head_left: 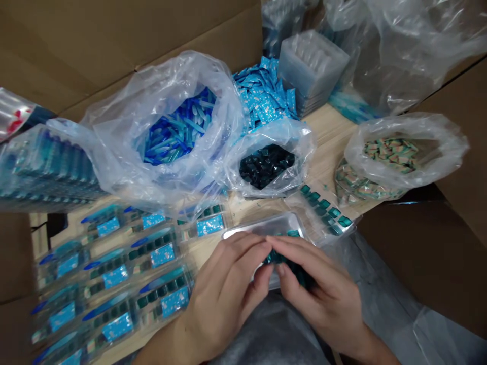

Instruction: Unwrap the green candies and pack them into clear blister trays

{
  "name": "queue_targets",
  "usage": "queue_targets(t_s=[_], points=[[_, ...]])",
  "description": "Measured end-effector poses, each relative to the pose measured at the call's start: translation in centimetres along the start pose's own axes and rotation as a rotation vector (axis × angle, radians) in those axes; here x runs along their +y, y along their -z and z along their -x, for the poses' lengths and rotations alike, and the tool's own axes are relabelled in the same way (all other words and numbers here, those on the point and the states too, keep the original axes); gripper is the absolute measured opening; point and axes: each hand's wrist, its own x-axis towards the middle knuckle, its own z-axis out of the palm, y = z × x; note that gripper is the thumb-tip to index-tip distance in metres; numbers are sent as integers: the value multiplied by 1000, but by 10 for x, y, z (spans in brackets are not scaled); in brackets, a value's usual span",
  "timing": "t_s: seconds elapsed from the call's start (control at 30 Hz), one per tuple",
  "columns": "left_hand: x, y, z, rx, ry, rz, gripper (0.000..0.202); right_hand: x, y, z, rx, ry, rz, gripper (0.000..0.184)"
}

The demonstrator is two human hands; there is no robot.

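My left hand [228, 284] and my right hand [315, 289] meet over a clear plastic tray [266, 224] at the near edge of the wooden table. Both hands have their fingers curled and pinched together on small dark teal pieces [274, 257] held between them. The tray's near half is hidden under my fingers. A row of the same teal pieces [323, 205] lies on the table just right of the tray.
Filled clear trays [125, 268] with blue packets lie in rows at the left. Open plastic bags hold blue sticks [178, 126], dark teal pieces [266, 165] and pale packets [388, 154]. Loose blue packets [262, 96], stacked empty trays [312, 66] and cardboard walls [114, 40] surround the table.
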Motion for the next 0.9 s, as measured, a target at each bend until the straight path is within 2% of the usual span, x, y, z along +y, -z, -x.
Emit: queue_targets(t_s=[0.1,0.2,0.43,0.53,0.63,0.7,0.8,0.9], points=[[1,2,1,-13,23,24,24,0,0,2,4,79,56,51],[0,2,5,-10,71,105,26,0,-2,3,28,80,37,45],[-4,-4,12,118,248,370,29,-1,-3,1,28,7,-22,33],[-5,-5,13,138,260,382,32,-1,-2,1,23,-54,-38,26],[-5,-5,12,98,239,389,32,-3,-1,1,40,-94,-64,21],[-6,-3,11,60,233,426,31,-5,-2,-1,43,-159,-124,15],[-7,0,12,23,190,485,30,-7,-3,-5,44,-345,-334,6],[-8,3,13,-46,165,461,33,-8,-3,-10,0,-497,-593,13]])
